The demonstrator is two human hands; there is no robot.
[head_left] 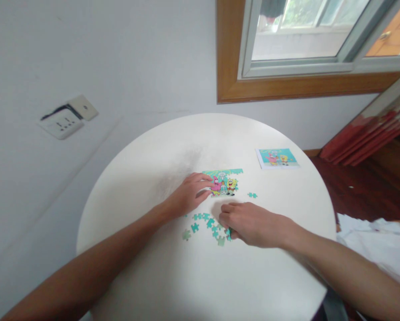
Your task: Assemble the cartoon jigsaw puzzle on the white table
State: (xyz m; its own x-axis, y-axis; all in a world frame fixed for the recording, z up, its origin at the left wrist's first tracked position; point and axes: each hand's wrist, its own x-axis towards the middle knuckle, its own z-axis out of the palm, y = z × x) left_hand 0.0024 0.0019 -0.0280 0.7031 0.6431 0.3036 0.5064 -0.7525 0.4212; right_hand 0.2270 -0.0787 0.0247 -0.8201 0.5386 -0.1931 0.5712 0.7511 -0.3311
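A partly joined jigsaw puzzle (223,183) with pink and yellow cartoon figures on teal lies mid-table, its right edge uneven. My left hand (190,192) rests at its left side, fingers spread and fingertips touching it, covering part of that edge. Below the puzzle, my right hand (245,222) is closed, fingers curled down over the right end of the loose puzzle pieces (210,223). A teal piece (228,235) shows beside its thumb; whatever is between the fingertips is hidden. Two joined teal pieces (252,195) lie right of the puzzle.
On the round white table (203,276), a picture card (277,158) with the same cartoon lies at the back right. Behind stand a wall with a socket (62,124) and a wood-framed window (296,80). White sheets (373,240) and a red curtain (350,138) are at the right.
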